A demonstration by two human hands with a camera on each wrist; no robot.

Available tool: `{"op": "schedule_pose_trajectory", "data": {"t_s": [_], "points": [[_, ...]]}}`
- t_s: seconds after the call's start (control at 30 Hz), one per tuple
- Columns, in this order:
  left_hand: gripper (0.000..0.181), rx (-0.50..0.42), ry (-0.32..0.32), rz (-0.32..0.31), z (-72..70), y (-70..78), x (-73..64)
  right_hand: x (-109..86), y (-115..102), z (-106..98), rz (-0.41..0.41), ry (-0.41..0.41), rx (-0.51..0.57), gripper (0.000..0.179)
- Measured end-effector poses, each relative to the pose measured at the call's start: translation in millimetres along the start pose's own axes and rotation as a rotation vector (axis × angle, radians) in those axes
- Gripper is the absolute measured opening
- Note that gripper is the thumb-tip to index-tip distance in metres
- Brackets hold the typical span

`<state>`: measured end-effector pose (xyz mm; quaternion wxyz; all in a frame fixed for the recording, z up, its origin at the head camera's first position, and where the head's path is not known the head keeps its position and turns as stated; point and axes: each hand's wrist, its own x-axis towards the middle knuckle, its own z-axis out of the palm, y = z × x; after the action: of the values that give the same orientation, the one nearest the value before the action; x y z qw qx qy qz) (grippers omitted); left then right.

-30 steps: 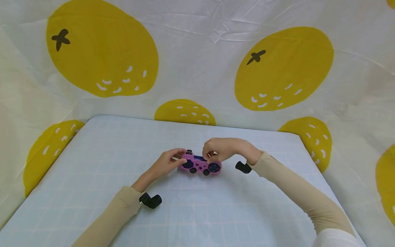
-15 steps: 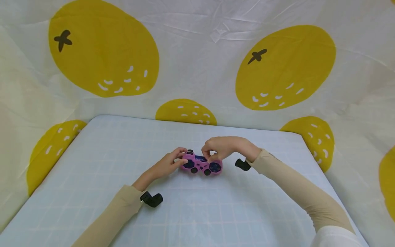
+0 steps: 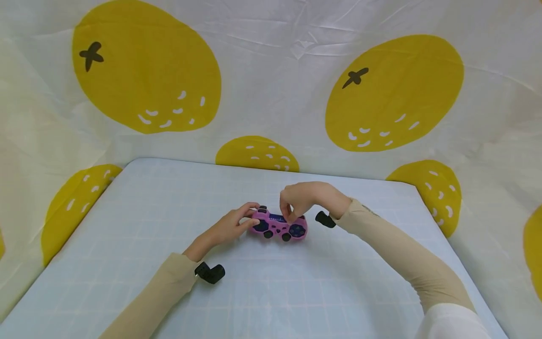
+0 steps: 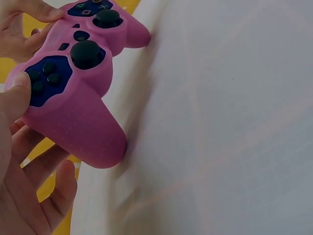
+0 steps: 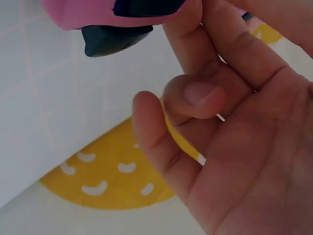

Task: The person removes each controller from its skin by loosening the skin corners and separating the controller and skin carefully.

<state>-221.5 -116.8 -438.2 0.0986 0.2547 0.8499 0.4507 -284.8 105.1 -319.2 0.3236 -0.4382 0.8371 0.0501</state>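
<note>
A game controller [image 3: 277, 230] in a pink cover, with a dark blue face and black thumbsticks, rests at the middle of the table between both hands. My left hand [image 3: 230, 225] grips its left end. In the left wrist view the left thumb [image 4: 19, 93] presses beside the direction buttons [image 4: 46, 78], with some fingers behind the shell. From above, my right hand [image 3: 301, 198] pinches the controller's far edge right of the middle. In the right wrist view, its ring and little fingers [image 5: 161, 132] are bent and off the pink cover [image 5: 105, 12].
The table [image 3: 262, 287] has a pale blue checked cloth. Behind and around it hangs a white curtain [image 3: 271, 70] printed with large yellow fruits. A black wrist camera [image 3: 210, 273] sits on the left sleeve, another camera [image 3: 325, 219] on the right.
My right hand and wrist have lifted slightly while its fingertips stay at the controller's far edge. My left hand keeps its grip. The head view has shifted a little.
</note>
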Motion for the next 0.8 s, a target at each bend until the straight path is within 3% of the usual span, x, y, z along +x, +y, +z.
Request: {"op": "schedule_pose_trajectory", "data": {"t_s": [0.1, 0.2, 0.43, 0.6, 0.8], "points": [[0.046, 0.024, 0.006, 0.001, 1.6, -0.2, 0.3, 2.9, 0.1, -1.4, -0.021, -0.048, 0.007, 0.006], [0.046, 0.056, 0.011, -0.003, 4.2, 0.4, 0.8, 5.5, 6.1, 0.1, -0.102, -0.077, 0.051, 0.007], [0.043, 0.134, 0.038, -0.019, 4.7, 2.4, -1.4, 6.8, 23.2, 9.5, -0.294, 0.001, 0.161, 0.011], [0.043, 0.14, 0.039, -0.008, 3.6, 3.8, -2.5, 7.7, 26.9, 12.7, -0.297, -0.001, 0.245, 0.011], [0.044, 0.146, 0.032, 0.011, 3.7, 3.0, -1.8, 7.6, 26.5, 9.3, -0.237, -0.048, 0.255, 0.009]]}}
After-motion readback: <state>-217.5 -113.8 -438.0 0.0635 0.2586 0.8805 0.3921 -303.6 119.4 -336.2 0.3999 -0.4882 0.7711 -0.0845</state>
